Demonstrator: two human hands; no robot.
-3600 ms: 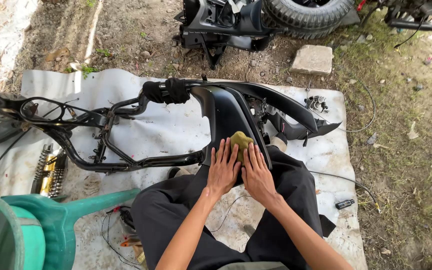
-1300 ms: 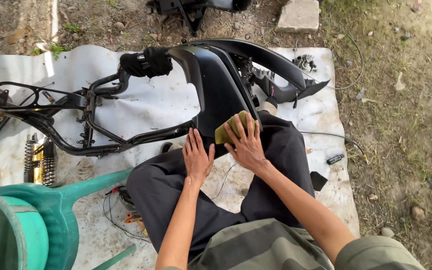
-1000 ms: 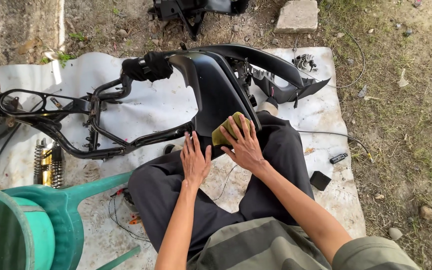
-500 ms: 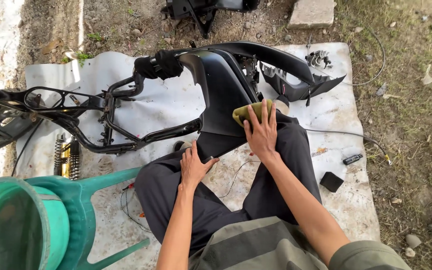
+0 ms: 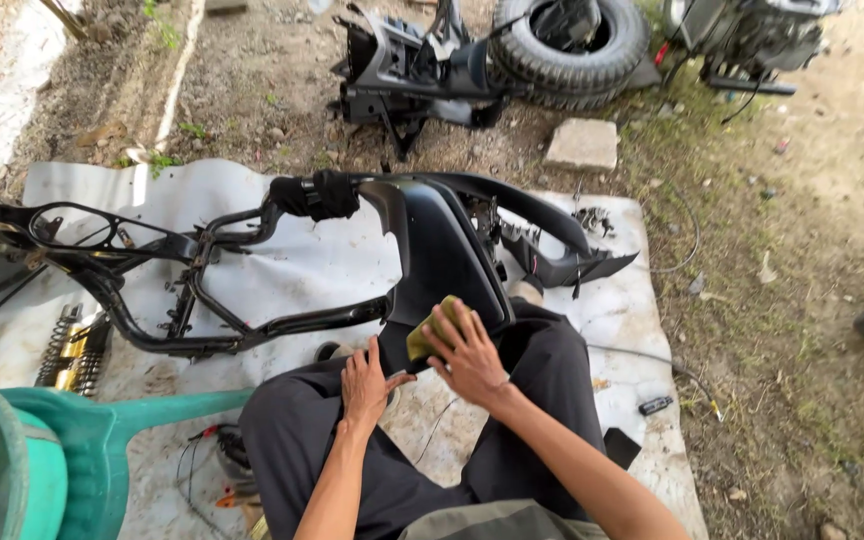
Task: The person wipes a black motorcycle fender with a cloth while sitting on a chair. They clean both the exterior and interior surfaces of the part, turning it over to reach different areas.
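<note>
The right hand (image 5: 469, 358) presses a yellow-green sponge (image 5: 433, 328) flat-fingered against the smooth, curved black panel (image 5: 447, 250); the left hand (image 5: 367, 385), grip open, rests on a dark trouser knee (image 5: 302, 420).

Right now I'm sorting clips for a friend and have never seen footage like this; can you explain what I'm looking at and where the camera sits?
The camera is worn on a person's head and looks down, so you see their own arms and their legs in dark trousers. They sit on a pale sheet spread over dirt and grass. The right hand presses a yellow-green sponge against a glossy black scooter body panel. The left hand rests flat, fingers spread, on the knee beside the panel's lower end. To the left lies a bare black scooter frame, with coil shock springs near it. A teal plastic chair stands at the lower left. Beyond the sheet are a tyre, more black scooter parts and a flat stone block.
</note>
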